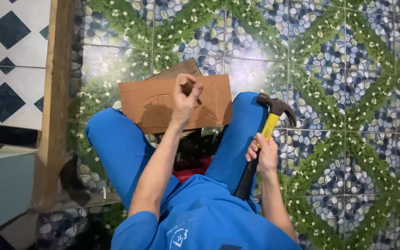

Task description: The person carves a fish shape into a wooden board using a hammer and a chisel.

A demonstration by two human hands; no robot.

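Note:
I sit on the floor in blue clothes with a flat brown wooden board (214, 99) lying across my knees, faint carved lines on it. My left hand (184, 99) is closed around a wooden-handled chisel (187, 86) whose tip rests on the board. My right hand (265, 153) grips the yellow and black handle of a claw hammer (275, 109), its dark head raised beside my right knee, to the right of the board and apart from the chisel.
A second brown board (181, 68) pokes out behind the first. The floor (348, 92) is tiled with a pebble and green leaf pattern. A wooden beam (54, 92) runs along the left, and a dark phone (17, 136) lies on a ledge beyond it.

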